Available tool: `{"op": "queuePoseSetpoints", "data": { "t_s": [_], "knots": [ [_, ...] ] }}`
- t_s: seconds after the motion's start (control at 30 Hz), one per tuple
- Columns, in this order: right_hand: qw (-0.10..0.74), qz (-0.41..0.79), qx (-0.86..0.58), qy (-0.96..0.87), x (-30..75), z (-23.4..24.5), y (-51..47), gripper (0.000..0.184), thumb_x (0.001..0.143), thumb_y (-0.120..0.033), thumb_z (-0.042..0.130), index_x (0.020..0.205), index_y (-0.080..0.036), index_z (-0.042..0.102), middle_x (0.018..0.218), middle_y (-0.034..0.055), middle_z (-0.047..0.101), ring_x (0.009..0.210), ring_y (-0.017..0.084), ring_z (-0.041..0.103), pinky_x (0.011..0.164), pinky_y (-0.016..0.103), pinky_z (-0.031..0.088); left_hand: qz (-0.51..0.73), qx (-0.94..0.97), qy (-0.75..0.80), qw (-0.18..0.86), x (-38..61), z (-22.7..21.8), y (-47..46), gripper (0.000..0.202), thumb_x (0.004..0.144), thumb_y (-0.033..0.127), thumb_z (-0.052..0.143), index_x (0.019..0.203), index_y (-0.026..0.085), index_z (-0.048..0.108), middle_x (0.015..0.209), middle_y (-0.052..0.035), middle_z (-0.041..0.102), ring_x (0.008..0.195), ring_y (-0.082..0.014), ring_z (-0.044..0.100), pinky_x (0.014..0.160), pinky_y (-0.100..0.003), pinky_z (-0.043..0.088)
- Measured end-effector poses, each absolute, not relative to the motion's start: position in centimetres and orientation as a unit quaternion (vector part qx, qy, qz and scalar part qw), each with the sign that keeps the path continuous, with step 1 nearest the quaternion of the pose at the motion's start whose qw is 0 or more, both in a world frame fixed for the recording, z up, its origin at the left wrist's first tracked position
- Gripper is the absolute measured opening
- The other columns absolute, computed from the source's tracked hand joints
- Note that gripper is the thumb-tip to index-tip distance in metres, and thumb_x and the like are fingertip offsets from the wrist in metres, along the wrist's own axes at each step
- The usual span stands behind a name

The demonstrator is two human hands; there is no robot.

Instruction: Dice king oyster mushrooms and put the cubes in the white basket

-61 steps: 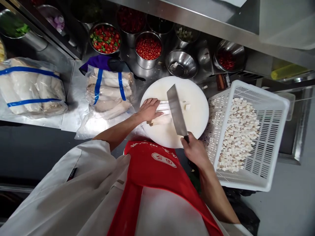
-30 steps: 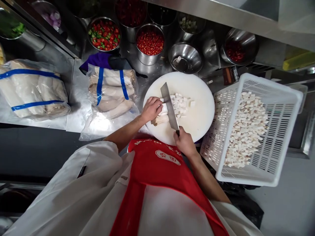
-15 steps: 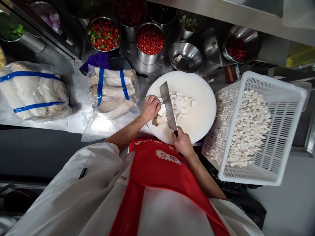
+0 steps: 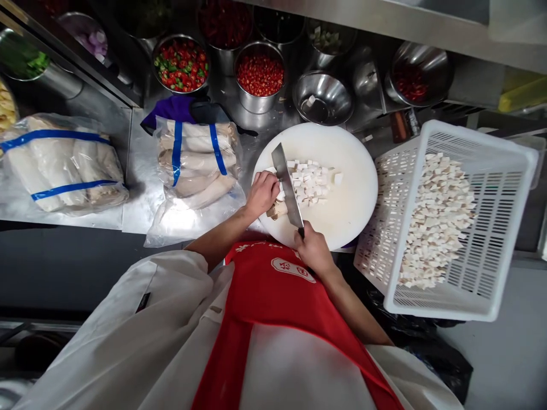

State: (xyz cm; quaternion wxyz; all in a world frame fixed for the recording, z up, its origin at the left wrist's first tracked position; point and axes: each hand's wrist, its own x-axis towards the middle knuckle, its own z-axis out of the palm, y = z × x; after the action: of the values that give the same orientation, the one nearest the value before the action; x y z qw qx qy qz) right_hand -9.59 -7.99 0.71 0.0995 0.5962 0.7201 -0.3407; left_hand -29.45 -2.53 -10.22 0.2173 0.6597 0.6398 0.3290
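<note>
My right hand (image 4: pixel 313 246) is closed round the black handle of a cleaver (image 4: pixel 287 185), whose wide blade slants up and left across a round white cutting board (image 4: pixel 350 210). Curled fingers of my left hand (image 4: pixel 262 192) press king oyster mushroom pieces (image 4: pixel 278 210) against the board, just left of the blade. The part under my fingers is mostly hidden. To the right of the blade lies a loose heap of white mushroom cubes (image 4: pixel 311 181).
Right of the board, a white plastic basket (image 4: pixel 405 228) holds many mushroom cubes. Two bags of whole mushrooms, one near (image 4: pixel 199 159) and one farther left (image 4: pixel 64 165), lie on the steel counter. Behind stand bowls of chopped chillies (image 4: pixel 260 77) and a metal bowl (image 4: pixel 323 98).
The cleaver has shifted slightly left along the mushroom pieces, and more cut cubes show to its right. My left hand still holds the pieces in place.
</note>
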Motion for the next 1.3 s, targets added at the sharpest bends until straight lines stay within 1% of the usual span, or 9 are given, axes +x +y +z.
{"op": "queuePoseSetpoints", "data": {
  "t_s": [0.13,0.27,0.4,0.47,0.57,0.77,0.93,1.17,1.3],
  "knots": [
    [0.048,-0.357,0.603,0.712,-9.4,-0.2,-7.9,0.030,0.094,-0.038,0.041,0.110,-0.019,0.058,0.079,0.0084,0.071,0.075,0.028,0.067,0.065,0.031,0.043,0.348,0.655,0.629,0.231,-29.8,-10.1,-2.7,0.016,0.100,0.029,0.043,0.091,0.022,0.054,0.100,-0.0068,0.058,0.101,-0.0211,0.051,0.095,-0.039,0.043],
    [0.030,-0.349,0.611,0.710,-8.2,3.2,-8.8,0.032,0.094,-0.042,0.041,0.112,-0.021,0.058,0.078,0.0075,0.071,0.075,0.029,0.067,0.064,0.032,0.043,0.389,0.603,0.653,0.241,-30.8,-9.4,-3.4,0.015,0.099,0.028,0.044,0.093,0.022,0.055,0.102,-0.0059,0.057,0.102,-0.0189,0.054,0.095,-0.036,0.045],
    [0.042,-0.365,0.593,0.716,-8.2,5.1,-9.4,0.032,0.094,-0.040,0.043,0.116,-0.021,0.057,0.088,0.0094,0.073,0.083,0.029,0.069,0.070,0.032,0.046,0.393,0.567,0.676,0.259,-31.1,-9.2,-4.0,0.014,0.099,0.030,0.045,0.093,0.021,0.055,0.103,-0.0063,0.056,0.101,-0.0175,0.056,0.086,-0.032,0.049],
    [0.072,-0.366,0.586,0.719,-8.9,4.3,-9.3,0.032,0.095,-0.037,0.043,0.118,-0.019,0.056,0.092,0.0115,0.074,0.087,0.030,0.069,0.072,0.032,0.045,0.383,0.578,0.666,0.276,-30.9,-9.4,-4.0,0.013,0.099,0.029,0.046,0.094,0.021,0.056,0.104,-0.0060,0.057,0.099,-0.0166,0.057,0.084,-0.031,0.051],
    [0.116,-0.351,0.585,0.722,-10.2,1.7,-9.0,0.034,0.094,-0.031,0.041,0.120,-0.015,0.056,0.089,0.0131,0.074,0.081,0.029,0.068,0.070,0.032,0.044,0.368,0.595,0.657,0.280,-30.5,-9.9,-3.8,0.011,0.097,0.029,0.049,0.092,0.022,0.057,0.103,-0.0054,0.058,0.099,-0.0170,0.058,0.088,-0.033,0.051],
    [0.028,-0.380,0.609,0.696,-9.8,-1.3,-8.7,0.035,0.092,-0.038,0.044,0.115,-0.018,0.060,0.077,0.0076,0.071,0.072,0.026,0.066,0.066,0.031,0.045,0.353,0.619,0.638,0.293,-30.9,-9.8,-3.8,0.007,0.095,0.025,0.053,0.094,0.021,0.058,0.105,-0.0052,0.059,0.099,-0.0166,0.060,0.092,-0.033,0.050],
    [-0.015,-0.380,0.613,0.692,-8.6,0.2,-9.6,0.040,0.092,-0.044,0.043,0.117,-0.018,0.061,0.074,0.0057,0.069,0.066,0.024,0.064,0.066,0.031,0.046,0.360,0.609,0.632,0.316,-32.0,-9.8,-4.3,0.007,0.092,0.018,0.053,0.096,0.020,0.058,0.107,-0.0040,0.059,0.093,-0.0139,0.061,0.089,-0.029,0.051],
    [0.007,-0.370,0.613,0.698,-8.0,3.2,-10.2,0.040,0.093,-0.041,0.044,0.121,-0.019,0.060,0.074,0.0051,0.070,0.057,0.023,0.062,0.063,0.032,0.045,0.358,0.602,0.653,0.289,-32.5,-10.0,-4.5,0.008,0.092,0.016,0.050,0.091,0.020,0.057,0.102,-0.0036,0.060,0.092,-0.0132,0.061,0.086,-0.027,0.052],
    [0.031,-0.397,0.596,0.697,-7.8,3.9,-10.5,0.038,0.093,-0.041,0.045,0.121,-0.019,0.059,0.079,0.0063,0.072,0.063,0.025,0.065,0.064,0.032,0.046,0.364,0.579,0.674,0.279,-32.8,-9.9,-4.6,0.008,0.092,0.016,0.050,0.091,0.021,0.057,0.102,-0.0031,0.060,0.091,-0.0136,0.061,0.085,-0.028,0.053]
  ]
}}
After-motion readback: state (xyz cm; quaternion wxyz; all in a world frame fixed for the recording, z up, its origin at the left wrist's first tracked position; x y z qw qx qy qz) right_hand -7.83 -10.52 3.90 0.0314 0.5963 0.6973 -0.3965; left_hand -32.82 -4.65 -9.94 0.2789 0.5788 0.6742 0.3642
